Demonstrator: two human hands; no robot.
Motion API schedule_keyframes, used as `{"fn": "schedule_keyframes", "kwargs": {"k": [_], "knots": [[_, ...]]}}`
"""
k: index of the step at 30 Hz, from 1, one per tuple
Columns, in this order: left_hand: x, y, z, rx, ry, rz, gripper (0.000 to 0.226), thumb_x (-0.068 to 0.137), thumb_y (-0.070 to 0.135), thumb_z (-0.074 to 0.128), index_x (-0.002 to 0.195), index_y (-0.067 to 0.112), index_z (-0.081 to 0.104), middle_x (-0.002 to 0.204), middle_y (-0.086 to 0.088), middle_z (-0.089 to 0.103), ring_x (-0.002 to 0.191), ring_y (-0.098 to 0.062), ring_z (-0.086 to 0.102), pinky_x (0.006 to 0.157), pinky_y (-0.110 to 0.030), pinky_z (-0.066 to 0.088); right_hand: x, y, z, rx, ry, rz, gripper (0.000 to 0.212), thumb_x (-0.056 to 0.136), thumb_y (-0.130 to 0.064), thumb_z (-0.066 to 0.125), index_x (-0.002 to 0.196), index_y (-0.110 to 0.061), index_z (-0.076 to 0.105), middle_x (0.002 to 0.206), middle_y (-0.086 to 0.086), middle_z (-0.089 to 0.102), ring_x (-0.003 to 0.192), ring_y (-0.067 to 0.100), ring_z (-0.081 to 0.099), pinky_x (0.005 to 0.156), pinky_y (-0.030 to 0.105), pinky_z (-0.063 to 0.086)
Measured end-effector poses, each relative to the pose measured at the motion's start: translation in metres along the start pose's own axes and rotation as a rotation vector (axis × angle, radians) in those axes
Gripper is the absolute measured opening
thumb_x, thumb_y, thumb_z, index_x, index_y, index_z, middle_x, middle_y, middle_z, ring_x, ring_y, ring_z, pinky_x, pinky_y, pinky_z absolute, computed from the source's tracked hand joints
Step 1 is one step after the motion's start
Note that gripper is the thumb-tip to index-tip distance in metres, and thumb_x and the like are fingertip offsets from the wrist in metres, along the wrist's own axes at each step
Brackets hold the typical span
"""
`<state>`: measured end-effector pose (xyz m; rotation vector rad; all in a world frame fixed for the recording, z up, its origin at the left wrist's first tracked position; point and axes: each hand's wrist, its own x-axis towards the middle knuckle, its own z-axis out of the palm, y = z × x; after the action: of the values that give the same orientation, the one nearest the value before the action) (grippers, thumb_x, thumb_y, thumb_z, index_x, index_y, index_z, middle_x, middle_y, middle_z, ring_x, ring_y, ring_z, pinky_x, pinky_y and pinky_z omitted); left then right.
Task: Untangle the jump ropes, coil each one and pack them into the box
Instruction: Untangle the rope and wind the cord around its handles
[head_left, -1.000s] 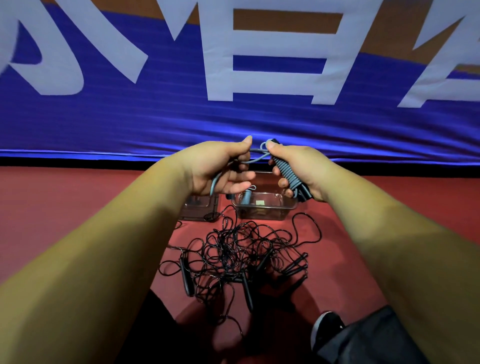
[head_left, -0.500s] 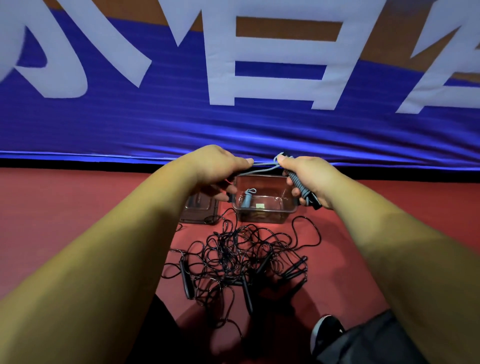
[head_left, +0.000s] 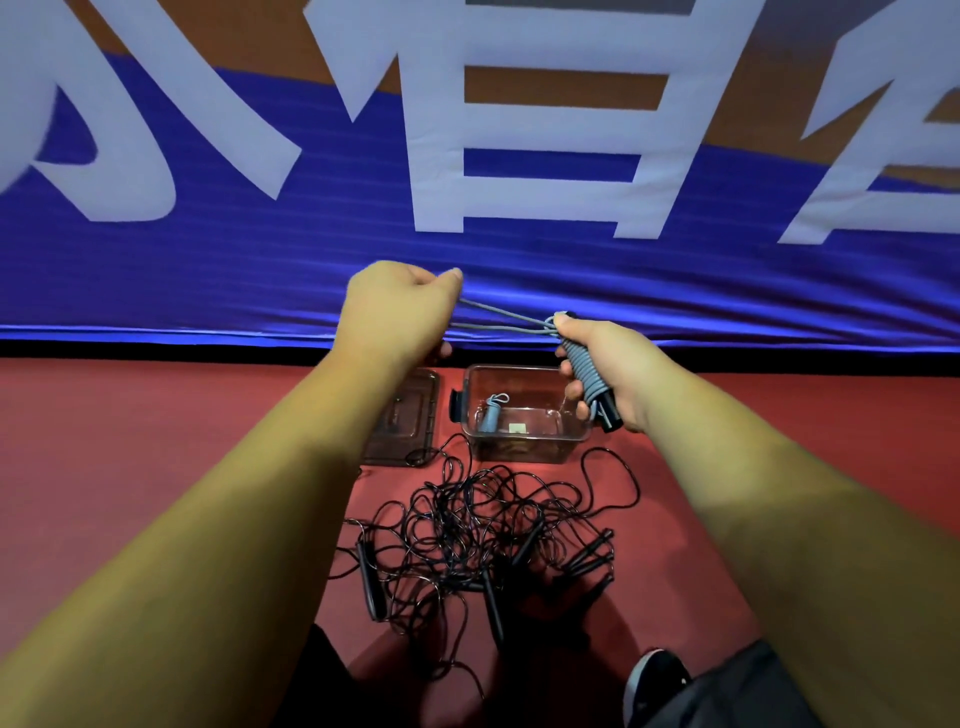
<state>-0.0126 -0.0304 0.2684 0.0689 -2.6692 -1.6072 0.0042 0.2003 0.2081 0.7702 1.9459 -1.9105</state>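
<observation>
Red floor (head_left: 156, 441) lies below a blue banner (head_left: 260, 270). Near the clear box (head_left: 519, 449), the right hand (head_left: 608, 374) grips the coiled grey jump rope (head_left: 584, 371); the left hand (head_left: 395, 317) pinches its two strands, stretched tight. Black ropes (head_left: 483, 530) lie tangled before the box.

Dim, wide-angle warp, soft edges

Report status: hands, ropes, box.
Right hand grips coiled grey rope; left hand holds its loose strands. One coil in box. Black tangle untouched on floor.
</observation>
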Motion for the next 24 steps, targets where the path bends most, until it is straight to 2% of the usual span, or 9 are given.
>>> {"fn": "schedule_keyframes", "kwargs": {"k": [3,5,8,11,13,15,19,22,24], "knots": [[0.005,0.004,-0.008,-0.324,0.003,-0.181,0.026,0.093,0.027,0.065,0.076,0.009,0.059,0.072,-0.009,0.06,0.053,-0.025,0.07,0.054,-0.033,0.056,0.001,-0.001,-0.001,0.019,-0.007,0.009,0.045,0.096,-0.06,0.069,0.1,-0.015,0.062,0.075,0.0,0.055,0.046,0.014,0.047,0.048,0.026,0.039],[0.007,0.002,-0.013,-0.463,-0.088,-0.214,0.032,0.095,0.027,0.066,0.069,0.014,0.053,0.069,-0.004,0.058,0.063,-0.025,0.072,0.065,-0.034,0.06,0.001,-0.002,-0.002,0.0,-0.004,-0.002,0.046,0.097,-0.06,0.067,0.099,-0.015,0.062,0.075,-0.001,0.055,0.046,0.014,0.047,0.048,0.025,0.039],[0.007,-0.004,-0.019,-0.532,-0.362,-0.224,0.042,0.099,0.042,0.066,0.067,0.02,0.048,0.073,-0.001,0.062,0.079,-0.023,0.074,0.088,-0.042,0.059,0.001,-0.002,-0.001,0.007,-0.024,-0.021,0.045,0.096,-0.06,0.068,0.1,-0.016,0.062,0.076,0.0,0.056,0.046,0.014,0.047,0.049,0.026,0.04],[0.006,-0.014,-0.022,-0.229,-0.623,-0.23,0.055,0.097,0.059,0.062,0.063,0.017,0.05,0.085,-0.009,0.071,0.082,-0.024,0.073,0.085,-0.041,0.056,0.001,-0.002,-0.005,0.036,-0.02,-0.038,0.043,0.096,-0.058,0.069,0.102,-0.016,0.062,0.075,0.0,0.057,0.046,0.015,0.047,0.048,0.026,0.041],[0.004,-0.024,-0.018,0.095,-0.698,-0.245,0.056,0.096,0.065,0.058,0.077,0.012,0.061,0.091,-0.014,0.075,0.077,-0.025,0.074,0.074,-0.037,0.057,0.0,-0.002,-0.009,0.043,-0.02,-0.068,0.04,0.096,-0.056,0.071,0.102,-0.018,0.062,0.073,0.0,0.057,0.046,0.016,0.047,0.049,0.027,0.041],[0.003,-0.035,-0.012,0.265,-0.754,-0.348,0.055,0.1,0.066,0.05,0.084,0.014,0.059,0.088,-0.011,0.073,0.067,-0.02,0.072,0.064,-0.031,0.056,-0.003,-0.003,-0.01,0.018,-0.065,-0.118,0.036,0.097,-0.054,0.07,0.1,-0.019,0.062,0.073,0.0,0.057,0.047,0.016,0.046,0.051,0.028,0.04],[0.001,-0.045,0.001,0.4,-0.824,-0.489,0.05,0.107,0.057,0.042,0.094,0.012,0.06,0.077,-0.004,0.065,0.06,-0.017,0.063,0.057,-0.029,0.052,-0.012,-0.001,0.002,-0.071,-0.167,-0.164,0.031,0.099,-0.048,0.068,0.1,-0.018,0.063,0.074,0.002,0.057,0.049,0.017,0.045,0.053,0.028,0.039],[-0.002,-0.047,0.012,0.428,-0.783,-0.428,0.05,0.111,0.048,0.038,0.105,0.005,0.064,0.077,-0.008,0.062,0.053,-0.019,0.057,0.052,-0.028,0.048,-0.019,0.001,0.013,-0.099,-0.21,-0.181,0.029,0.098,-0.046,0.07,0.101,-0.019,0.061,0.076,0.004,0.057,0.05,0.018,0.045,0.052,0.027,0.038],[-0.002,-0.046,0.021,0.28,-0.693,-0.373,0.039,0.113,0.036,0.038,0.106,0.006,0.063,0.083,-0.01,0.063,0.059,-0.02,0.058,0.057,-0.03,0.048,-0.023,0.001,0.017,-0.125,-0.217,-0.196,0.027,0.099,-0.045,0.07,0.102,-0.019,0.063,0.076,0.004,0.057,0.05,0.019,0.044,0.051,0.027,0.038]]}}
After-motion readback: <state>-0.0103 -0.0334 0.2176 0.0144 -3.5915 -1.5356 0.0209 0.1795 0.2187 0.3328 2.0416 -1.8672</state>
